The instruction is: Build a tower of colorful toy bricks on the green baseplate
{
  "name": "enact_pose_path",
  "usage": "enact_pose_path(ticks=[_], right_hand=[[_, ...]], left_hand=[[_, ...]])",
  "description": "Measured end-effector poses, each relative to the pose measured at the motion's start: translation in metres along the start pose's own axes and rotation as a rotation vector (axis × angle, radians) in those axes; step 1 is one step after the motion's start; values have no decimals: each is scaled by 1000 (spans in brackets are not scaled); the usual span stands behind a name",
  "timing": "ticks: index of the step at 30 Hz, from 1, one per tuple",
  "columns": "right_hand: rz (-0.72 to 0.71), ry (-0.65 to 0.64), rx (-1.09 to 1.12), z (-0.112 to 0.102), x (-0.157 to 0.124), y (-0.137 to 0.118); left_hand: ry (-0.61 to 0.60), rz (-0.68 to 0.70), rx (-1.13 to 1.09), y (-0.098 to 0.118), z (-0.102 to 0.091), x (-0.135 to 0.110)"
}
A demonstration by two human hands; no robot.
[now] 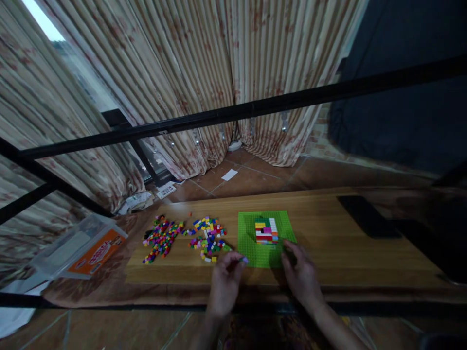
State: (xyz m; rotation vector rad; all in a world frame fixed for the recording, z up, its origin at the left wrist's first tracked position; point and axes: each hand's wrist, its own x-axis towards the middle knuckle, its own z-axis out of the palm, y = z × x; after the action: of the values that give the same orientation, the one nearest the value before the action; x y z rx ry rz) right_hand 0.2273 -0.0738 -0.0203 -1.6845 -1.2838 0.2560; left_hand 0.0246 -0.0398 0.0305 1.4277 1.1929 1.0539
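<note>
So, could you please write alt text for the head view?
The left hand holds a brick at a green baseplate with a multicoloured build; the right hand is at the baseplate's right edge. Loose bricks lie to the left.

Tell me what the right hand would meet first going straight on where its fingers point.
Most likely the right side of the brick build, just ahead of the right hand; the hand's height over the green baseplate is unclear.
</note>
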Motion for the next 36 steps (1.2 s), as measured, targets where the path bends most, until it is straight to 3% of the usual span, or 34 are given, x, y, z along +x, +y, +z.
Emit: enact_pose_path(ticks=[2, 4, 7, 9, 12, 20, 27, 33, 36], right_hand=[[94, 2, 108, -9, -8, -11], [168, -78, 234, -16, -18, -27], [238, -201, 439, -25, -29, -52], [251, -196, 538, -31, -31, -64], [274, -155, 641, -40, -30, -74], [351, -205, 840, -62, -34, -90], [460, -135, 957, -57, -41, -95], [627, 5, 1152, -52, -33, -90], [682, 13, 1163, -53, -23, -81]], left_hand=[[9, -105, -97, 1, 20, -17], [-14, -162, -162, 6, 35, -26], [-66, -159, -244, 19, 50, -34], [-69, -119, -247, 28, 55, -38], [-45, -59, -188, 39, 58, -44], [-20, 27, -84, 57, 57, -61], [-6, 54, -117, 63, 62, -66], [49, -74, -229, 60, 62, -59], [68, -167, -311, 52, 56, -53]])
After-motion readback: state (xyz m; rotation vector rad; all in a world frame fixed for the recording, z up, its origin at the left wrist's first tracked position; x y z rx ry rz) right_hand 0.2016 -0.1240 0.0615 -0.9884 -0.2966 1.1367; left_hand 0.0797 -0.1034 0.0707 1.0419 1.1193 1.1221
